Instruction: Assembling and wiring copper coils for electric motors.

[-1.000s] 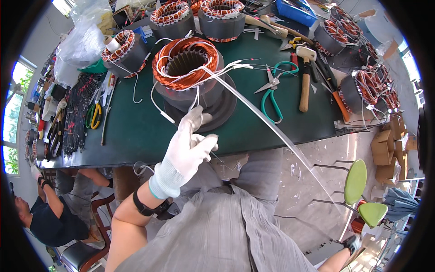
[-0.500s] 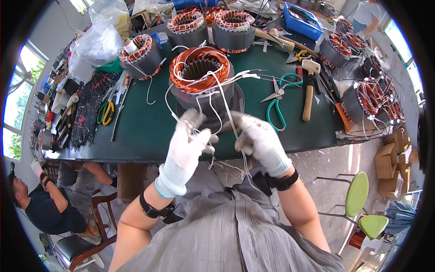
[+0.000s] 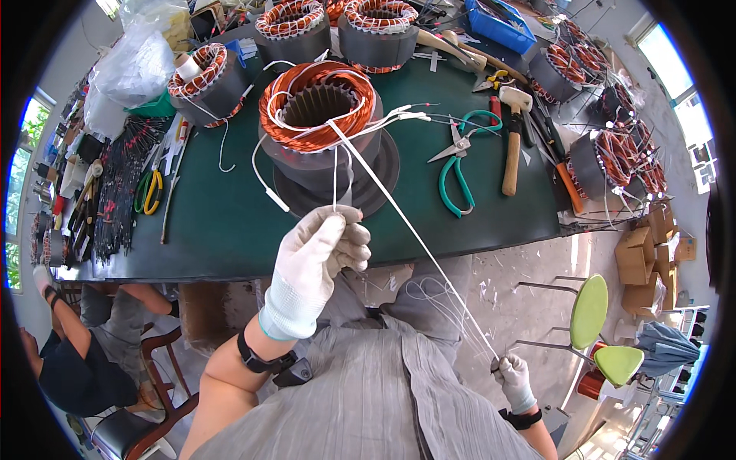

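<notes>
A motor stator [image 3: 303,165] with a ring of copper winding [image 3: 277,123] on top stands upright on a round dark base [image 3: 383,180] near the table's front edge. Just in front of it, my left hand [image 3: 318,249], in a white glove, pinches a white cord [image 3: 335,180] that hangs from the winding. My right hand [image 3: 515,381], also gloved, is far out at the lower right, closed on another length of white cord [image 3: 414,230]. That length runs straight and taut from the winding. Thin loose loops hang beside it. White-sleeved lead wires [image 3: 399,115] stick out from the stator's right side.
Green-handled scissors [image 3: 458,149] and a hammer [image 3: 512,146] lie right of the stator. More stators [image 3: 379,46] stand behind and at both sides. Black wires [image 3: 115,192] and yellow-handled scissors [image 3: 153,192] lie left. A person [image 3: 84,360] sits at the lower left; a green chair [image 3: 589,310] stands right.
My right hand has swung from beside the left hand out to the lower right, drawing the cord straight. My left hand has stayed in front of the stator, now pinching the hanging cord.
</notes>
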`<state>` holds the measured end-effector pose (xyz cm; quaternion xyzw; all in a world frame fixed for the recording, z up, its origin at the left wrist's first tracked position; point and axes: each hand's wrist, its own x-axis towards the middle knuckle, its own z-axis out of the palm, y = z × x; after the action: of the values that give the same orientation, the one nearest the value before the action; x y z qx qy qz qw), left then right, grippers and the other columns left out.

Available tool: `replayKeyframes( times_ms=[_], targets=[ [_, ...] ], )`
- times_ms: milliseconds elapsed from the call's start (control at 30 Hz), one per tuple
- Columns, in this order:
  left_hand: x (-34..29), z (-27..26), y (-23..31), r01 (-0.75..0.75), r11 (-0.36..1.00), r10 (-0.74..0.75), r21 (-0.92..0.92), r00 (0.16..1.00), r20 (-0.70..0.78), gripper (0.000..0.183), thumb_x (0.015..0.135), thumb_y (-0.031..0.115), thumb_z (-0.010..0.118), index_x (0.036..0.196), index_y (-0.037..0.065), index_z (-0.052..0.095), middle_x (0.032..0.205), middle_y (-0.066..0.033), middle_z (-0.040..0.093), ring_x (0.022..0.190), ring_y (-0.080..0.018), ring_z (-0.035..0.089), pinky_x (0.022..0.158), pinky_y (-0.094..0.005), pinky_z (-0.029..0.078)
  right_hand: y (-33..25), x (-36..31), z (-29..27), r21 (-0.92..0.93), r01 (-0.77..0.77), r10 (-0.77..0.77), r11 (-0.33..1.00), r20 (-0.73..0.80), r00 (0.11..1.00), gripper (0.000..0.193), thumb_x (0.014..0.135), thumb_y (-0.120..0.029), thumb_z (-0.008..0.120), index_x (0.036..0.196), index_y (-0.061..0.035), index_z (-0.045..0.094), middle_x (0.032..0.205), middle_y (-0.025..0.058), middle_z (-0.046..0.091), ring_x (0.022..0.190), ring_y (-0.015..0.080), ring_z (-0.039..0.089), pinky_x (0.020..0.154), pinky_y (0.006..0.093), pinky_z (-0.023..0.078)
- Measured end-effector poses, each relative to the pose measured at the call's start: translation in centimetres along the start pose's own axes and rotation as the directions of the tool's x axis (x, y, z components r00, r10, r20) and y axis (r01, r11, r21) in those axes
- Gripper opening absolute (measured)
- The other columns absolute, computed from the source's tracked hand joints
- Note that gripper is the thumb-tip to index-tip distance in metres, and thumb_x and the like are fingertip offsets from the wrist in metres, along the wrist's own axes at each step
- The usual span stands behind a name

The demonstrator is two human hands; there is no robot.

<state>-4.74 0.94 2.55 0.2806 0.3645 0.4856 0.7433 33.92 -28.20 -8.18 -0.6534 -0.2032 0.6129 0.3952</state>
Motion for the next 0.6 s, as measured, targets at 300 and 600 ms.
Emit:
replayKeyframes(
  times_ms=[300,600],
  targets=[
    [0.8,-0.5,0.3,-0.032,0.999,0.032,0.017,0.999,0.015,0.027,0.108,0.019,0.052,0.120,0.000,0.066,0.095,-0.0064,0.070,0.082,-0.0144,0.066,0.074,-0.0297,0.055,9.3,-0.7,-9.4,-0.171,-0.196,0.157,0.966,-0.217,0.964,0.024,0.102,-0.025,0.063,0.092,-0.0044,0.068,0.074,-0.0004,0.062,0.059,0.0056,0.051,0.054,0.0220,0.040],
    [0.5,-0.2,1.6,0.011,0.993,-0.004,0.118,0.999,-0.053,0.024,0.100,0.013,0.066,0.116,-0.004,0.070,0.094,-0.0064,0.072,0.076,-0.0115,0.067,0.069,-0.0256,0.055,-6.9,2.9,-1.2,-0.937,0.089,-0.626,0.337,-0.152,0.765,0.016,0.090,-0.005,0.065,0.101,-0.0008,0.075,0.100,0.0183,0.066,0.085,0.0313,0.067,0.073,0.0357,0.054]
  ],
)
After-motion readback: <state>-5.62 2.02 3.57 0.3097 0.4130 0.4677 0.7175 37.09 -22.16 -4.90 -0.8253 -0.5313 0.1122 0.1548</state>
